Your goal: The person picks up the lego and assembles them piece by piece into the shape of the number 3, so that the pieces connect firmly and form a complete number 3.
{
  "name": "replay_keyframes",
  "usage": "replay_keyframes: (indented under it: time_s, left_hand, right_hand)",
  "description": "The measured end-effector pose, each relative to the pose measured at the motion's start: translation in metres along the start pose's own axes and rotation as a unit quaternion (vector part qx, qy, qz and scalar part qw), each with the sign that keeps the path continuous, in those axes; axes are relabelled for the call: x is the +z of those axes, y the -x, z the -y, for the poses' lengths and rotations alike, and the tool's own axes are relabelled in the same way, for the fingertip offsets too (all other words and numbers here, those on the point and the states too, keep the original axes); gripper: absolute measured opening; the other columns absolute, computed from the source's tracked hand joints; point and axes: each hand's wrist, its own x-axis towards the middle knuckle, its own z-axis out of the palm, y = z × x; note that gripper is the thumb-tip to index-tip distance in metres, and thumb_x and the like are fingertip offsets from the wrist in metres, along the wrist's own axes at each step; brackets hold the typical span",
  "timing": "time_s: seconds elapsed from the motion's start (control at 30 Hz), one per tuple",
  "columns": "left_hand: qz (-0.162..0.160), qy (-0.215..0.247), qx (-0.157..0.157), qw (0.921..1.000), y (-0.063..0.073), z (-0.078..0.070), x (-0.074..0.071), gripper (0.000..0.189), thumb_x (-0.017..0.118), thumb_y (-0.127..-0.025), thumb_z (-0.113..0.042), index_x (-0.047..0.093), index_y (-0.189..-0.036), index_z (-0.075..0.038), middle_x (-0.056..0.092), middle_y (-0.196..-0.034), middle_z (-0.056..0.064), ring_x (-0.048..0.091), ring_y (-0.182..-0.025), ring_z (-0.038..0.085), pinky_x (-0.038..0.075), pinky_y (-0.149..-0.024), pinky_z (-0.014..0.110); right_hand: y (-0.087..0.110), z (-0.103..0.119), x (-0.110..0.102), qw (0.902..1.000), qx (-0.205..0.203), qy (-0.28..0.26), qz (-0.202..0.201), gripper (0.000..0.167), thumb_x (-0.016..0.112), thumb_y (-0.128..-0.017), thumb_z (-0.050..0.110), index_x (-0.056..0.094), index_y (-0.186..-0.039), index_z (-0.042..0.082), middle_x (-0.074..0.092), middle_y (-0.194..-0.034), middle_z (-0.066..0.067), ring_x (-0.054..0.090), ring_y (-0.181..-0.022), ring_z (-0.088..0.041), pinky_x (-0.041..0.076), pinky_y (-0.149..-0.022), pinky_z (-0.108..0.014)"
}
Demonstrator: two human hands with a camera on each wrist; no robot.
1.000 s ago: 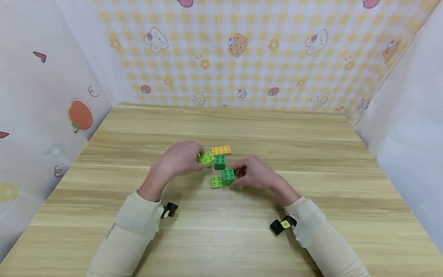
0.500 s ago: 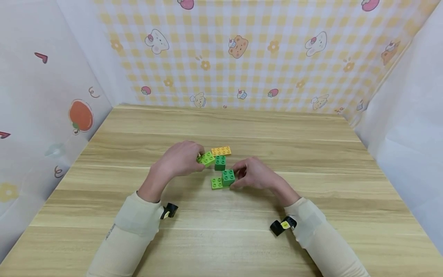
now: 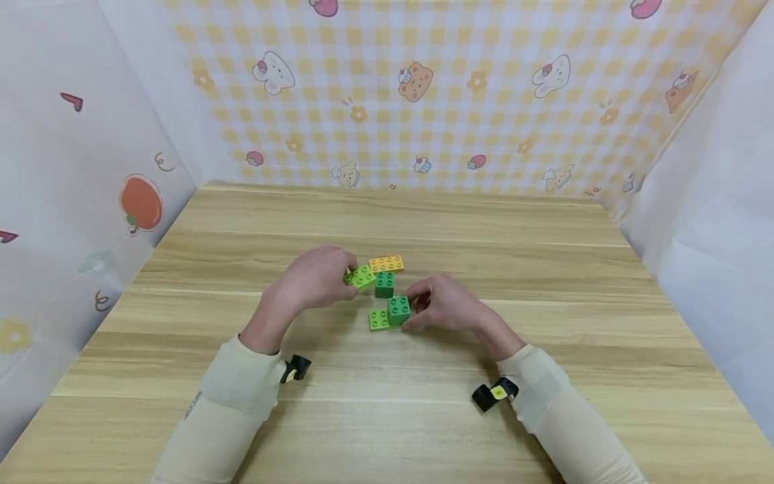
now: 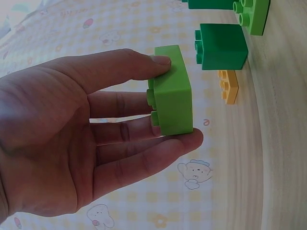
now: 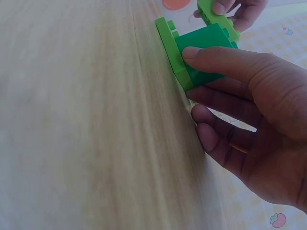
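Note:
My left hand [image 3: 314, 277] pinches a lime green toy building brick [image 4: 175, 103] between thumb and fingertips, its studs facing the palm in the left wrist view. It is held above the table. My right hand [image 3: 449, 304] grips a green building brick [image 3: 398, 312] that sits on the right part of a flat lime plate [image 3: 378, 320]. In the right wrist view the thumb [image 5: 211, 58] lies along the green brick's side, with the other fingers around its far side. A dark green brick [image 3: 384, 286] stands between the two hands, studs up.
A flat yellow-orange plate [image 3: 385, 263] lies just behind the dark green brick. All of these pieces are on a wood-grain table [image 3: 387, 417]. A checked, cartoon-printed sheet [image 3: 387, 107] closes the back, and pale sheets [image 3: 719, 202] rise at both sides.

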Motion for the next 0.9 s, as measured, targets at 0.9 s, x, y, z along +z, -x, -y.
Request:
replay_keyframes:
  time_s: [0.9]
  left_hand:
    - [-0.001, -0.004, 0.018, 0.9998, 0.0019, -0.0062, -0.0002, 0.025, 0.081, -0.091, -0.023, 0.077, -0.110, -0.006, 0.066, -0.089, 0.002, 0.053, -0.073, 0.016, 0.041, -0.065, 0.028]
  right_hand:
    - [-0.0001, -0.0002, -0.0002, 1.0000, -0.002, -0.002, 0.003, 0.032, 0.092, -0.080, 0.017, 0.081, -0.109, 0.012, 0.071, -0.083, 0.003, 0.060, -0.073, -0.011, 0.050, -0.064, -0.024]
